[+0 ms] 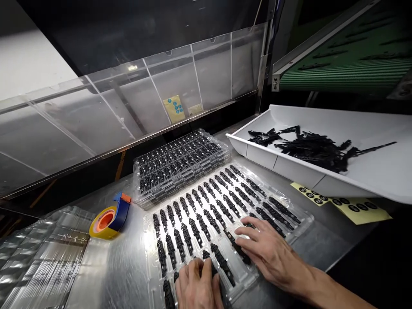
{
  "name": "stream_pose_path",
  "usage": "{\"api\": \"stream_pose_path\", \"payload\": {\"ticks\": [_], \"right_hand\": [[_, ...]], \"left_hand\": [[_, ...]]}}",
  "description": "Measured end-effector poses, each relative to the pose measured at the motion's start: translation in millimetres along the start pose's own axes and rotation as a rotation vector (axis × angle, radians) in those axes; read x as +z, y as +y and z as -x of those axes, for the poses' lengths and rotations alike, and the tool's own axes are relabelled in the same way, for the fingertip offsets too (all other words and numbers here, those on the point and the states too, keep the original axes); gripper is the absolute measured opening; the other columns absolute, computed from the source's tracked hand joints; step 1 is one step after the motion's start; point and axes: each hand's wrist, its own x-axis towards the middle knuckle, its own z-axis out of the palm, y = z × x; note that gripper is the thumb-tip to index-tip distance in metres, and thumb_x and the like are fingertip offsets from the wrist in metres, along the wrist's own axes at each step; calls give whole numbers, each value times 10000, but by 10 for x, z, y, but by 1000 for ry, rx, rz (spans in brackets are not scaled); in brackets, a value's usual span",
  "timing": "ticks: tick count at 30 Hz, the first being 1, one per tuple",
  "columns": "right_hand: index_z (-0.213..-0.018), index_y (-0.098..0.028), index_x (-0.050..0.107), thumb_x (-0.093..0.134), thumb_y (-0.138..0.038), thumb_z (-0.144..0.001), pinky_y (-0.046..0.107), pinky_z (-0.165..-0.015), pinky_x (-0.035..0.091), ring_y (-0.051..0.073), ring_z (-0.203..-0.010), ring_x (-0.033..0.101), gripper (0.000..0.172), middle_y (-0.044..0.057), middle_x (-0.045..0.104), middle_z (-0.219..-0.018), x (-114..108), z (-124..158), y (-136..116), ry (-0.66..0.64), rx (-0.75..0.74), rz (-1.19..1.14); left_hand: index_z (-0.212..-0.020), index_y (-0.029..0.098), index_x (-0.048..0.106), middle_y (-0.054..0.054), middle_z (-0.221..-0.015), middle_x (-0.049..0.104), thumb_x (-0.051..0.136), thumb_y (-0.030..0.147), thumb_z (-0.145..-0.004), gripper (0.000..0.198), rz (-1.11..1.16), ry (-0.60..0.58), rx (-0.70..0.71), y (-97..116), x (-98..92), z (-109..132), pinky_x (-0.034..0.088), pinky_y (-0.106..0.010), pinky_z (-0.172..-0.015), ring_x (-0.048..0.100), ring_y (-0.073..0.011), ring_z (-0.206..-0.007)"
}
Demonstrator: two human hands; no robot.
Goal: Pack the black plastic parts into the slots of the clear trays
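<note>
Clear tray (305,221) — glossy; black parts (196,226) rowed.

No legible text. Marks on yellow sheets (365,214) and yellow card (174,108) too small to read.

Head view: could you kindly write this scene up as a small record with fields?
left: left hand lies flat, fingers on the near rows of small black plastic parts
right: right hand lies flat on parts further right
tray: clear plastic blister tray on shiny metal table
behind: stack of filled clear trays
left side: yellow-and-blue tape dispenser; empty clear trays
right side: white plastic bin holding loose black pieces; yellow label sheets by its near wall
</note>
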Motion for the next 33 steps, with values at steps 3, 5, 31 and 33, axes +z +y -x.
{"api": "stream_pose_path", "payload": {"ticks": [3, 5, 31, 33], "right_hand": [[-1099, -232, 635, 484, -149, -885, 509, -996, 404, 300, -1253, 411, 275, 72, 598, -1247, -91, 32, 81, -67, 14, 40], [-1103, -229, 625, 515, -166, -862, 512, -1017, 386, 302, -1269, 390, 273, 65, 570, -1288, -77, 20, 69, -115, 20, 32], [-867, -207, 561, 410, -276, -972, 272, -690, 452, 143, -750, 547, 197, 16, 606, -841, -302, -135, -55, -271, 149, -484], [-973, -221, 601, 489, -329, -944, 271, -743, 472, 152, -831, 586, 157, 18, 638, -938, -307, -126, -24, -263, 265, -612]], "left_hand": [[-939, 260, 674, -39, -926, 625, 568, 141, -770, 232, 80, -81, 14, 169, 33, -106, 371, -348, -727, 480, -226, -834], [-930, 256, 672, -38, -937, 620, 583, 129, -743, 243, 96, -122, -5, 251, 48, -153, 367, -350, -735, 473, -229, -844], [-912, 228, 667, -34, -836, 650, 438, 248, -923, 230, 554, -47, -45, 357, 33, -161, 456, -255, -697, 598, -146, -760], [-759, 221, 641, 9, -642, 608, 478, 354, -910, 260, 626, -99, -221, 382, 22, -125, 431, -226, -580, 566, -124, -587]]}}
